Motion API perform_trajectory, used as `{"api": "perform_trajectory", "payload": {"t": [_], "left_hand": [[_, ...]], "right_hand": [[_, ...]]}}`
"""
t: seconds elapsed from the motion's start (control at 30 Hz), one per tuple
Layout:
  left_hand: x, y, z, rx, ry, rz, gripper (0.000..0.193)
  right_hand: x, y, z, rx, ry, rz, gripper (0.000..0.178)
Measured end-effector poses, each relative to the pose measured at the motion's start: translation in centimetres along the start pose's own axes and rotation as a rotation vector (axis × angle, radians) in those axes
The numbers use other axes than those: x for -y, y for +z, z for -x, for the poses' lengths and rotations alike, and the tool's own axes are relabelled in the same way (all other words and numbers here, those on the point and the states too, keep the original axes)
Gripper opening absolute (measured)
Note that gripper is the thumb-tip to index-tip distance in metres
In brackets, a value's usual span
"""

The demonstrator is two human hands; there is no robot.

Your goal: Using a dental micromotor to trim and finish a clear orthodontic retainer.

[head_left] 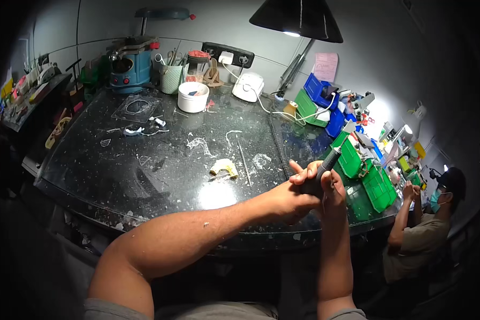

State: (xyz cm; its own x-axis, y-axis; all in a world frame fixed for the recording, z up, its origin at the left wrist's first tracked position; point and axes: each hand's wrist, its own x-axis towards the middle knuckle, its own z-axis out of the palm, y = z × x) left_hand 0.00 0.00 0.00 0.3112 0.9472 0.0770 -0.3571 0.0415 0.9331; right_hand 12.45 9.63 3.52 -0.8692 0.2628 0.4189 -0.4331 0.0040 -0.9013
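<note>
Above the right front part of the dark bench, both hands are closed around a black handpiece (329, 161) with a ridged grip, its narrow end tilted up and away to the right. My left hand (293, 201) comes across from the left and grips its lower end. My right hand (332, 188) wraps it from the right, thumb against its side. Fingers hide much of the lower part. Left of the hands lies a yellowish horseshoe-shaped piece (223, 168), like a dental arch. Beside it rests a thin metal instrument (244, 160).
Green bins (378, 186) and blue bins (317, 90) line the right side. At the back stand a white tub (192, 97), a blue machine (130, 69) and a white corded box (248, 87). A black lamp (298, 21) hangs above. Another person (424, 229) works at right.
</note>
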Motion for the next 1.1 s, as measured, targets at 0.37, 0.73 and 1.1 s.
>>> {"api": "perform_trajectory", "payload": {"t": [0.37,0.73,1.1], "left_hand": [[-0.5,2.5,-0.8,-0.340,0.049,-0.167,0.029],[0.9,2.0,-1.2,-0.295,0.366,-0.214,0.030],[1.0,3.5,0.2,-0.279,0.667,-0.583,0.022]], "right_hand": [[2.5,-0.8,-2.0,-0.242,-0.287,-0.045,0.041],[-4.6,-4.5,-11.4,0.128,0.079,1.217,0.032],[-6.0,5.2,-13.3,0.824,-0.237,1.108,0.013]]}}
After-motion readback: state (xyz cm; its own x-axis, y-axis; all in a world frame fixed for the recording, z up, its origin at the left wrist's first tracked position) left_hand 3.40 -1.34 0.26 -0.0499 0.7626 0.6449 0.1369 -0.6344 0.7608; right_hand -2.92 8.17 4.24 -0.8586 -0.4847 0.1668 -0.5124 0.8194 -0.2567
